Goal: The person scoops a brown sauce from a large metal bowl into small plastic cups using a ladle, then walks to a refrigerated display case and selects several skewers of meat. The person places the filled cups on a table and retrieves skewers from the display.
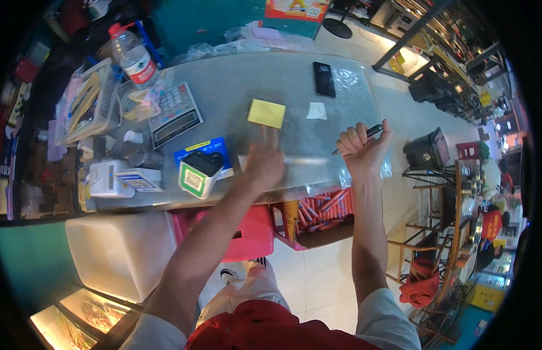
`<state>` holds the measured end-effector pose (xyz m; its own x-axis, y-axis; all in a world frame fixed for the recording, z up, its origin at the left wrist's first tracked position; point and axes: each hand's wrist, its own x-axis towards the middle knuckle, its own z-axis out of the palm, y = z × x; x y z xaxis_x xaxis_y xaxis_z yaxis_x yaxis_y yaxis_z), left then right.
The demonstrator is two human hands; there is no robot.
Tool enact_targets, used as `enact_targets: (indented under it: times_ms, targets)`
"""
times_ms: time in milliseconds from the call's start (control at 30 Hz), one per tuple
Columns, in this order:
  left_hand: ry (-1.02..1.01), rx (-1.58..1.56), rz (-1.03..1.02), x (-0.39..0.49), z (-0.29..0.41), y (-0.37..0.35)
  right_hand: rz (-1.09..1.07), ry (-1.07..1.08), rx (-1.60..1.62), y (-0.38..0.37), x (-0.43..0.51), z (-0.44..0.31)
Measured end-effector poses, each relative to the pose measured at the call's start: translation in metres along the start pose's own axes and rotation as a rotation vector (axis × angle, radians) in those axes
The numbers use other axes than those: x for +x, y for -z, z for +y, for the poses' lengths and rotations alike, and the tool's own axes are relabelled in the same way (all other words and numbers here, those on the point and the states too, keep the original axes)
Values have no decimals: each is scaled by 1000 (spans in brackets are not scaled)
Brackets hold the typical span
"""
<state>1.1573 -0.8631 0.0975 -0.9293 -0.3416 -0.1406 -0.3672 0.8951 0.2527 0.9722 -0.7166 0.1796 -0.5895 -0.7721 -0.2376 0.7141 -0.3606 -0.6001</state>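
Note:
My right hand [362, 142] is closed around a dark pen [374, 130], its tip pointing left and down over the table's right part. My left hand [267, 162] is motion-blurred above the table, fingers stretched forward and nothing visible in them. Its fingertips are at the lower edge of a yellow sticky-note pad [266, 113]; whether they touch it is unclear. To the right of the pad lies a small white slip of paper [316, 111]. A black smartphone [324, 79] rests farther back.
On the table [227, 83], a calculator [175, 113], a plastic bottle [133, 57], a basket [93, 100] and a QR-code stand [196, 177] are at left. Below the front edge are a pink stool [249, 232], a white bin [118, 249] and a box of red-wrapped sticks [323, 208].

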Motion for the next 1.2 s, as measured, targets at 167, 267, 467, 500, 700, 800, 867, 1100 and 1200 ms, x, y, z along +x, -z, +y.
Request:
enact_targets:
  times_ms: [167, 267, 467, 500, 700, 800, 867, 1100, 1200]
  targets:
    - [142, -83, 9, 40, -39, -30, -50, 64, 137, 4, -16, -13]
    - [144, -39, 2, 19, -16, -30, -190, 110, 196, 14, -10, -16]
    - [131, -118, 155, -22, 2, -59, 81, 337, -638, -10, 39, 73]
    - [114, -121, 175, -24, -1, -66, -6, 118, -725, -3, 50, 84]
    - [36, 14, 318, -31, -4, -77, -192, 267, -949, 44, 109, 180]
    - [46, -19, 397, -32, -8, -89, -75, 135, -873, 47, 113, 189]
    - [42, -52, 443, -34, -10, -95, -56, 131, -940, 44, 111, 193]
    - [18, -93, 547, -35, -14, -104, -85, 345, -1026, 60, 109, 198]
    - [16, -92, 564, -35, -15, -100, -124, 421, -1110, 65, 111, 200]
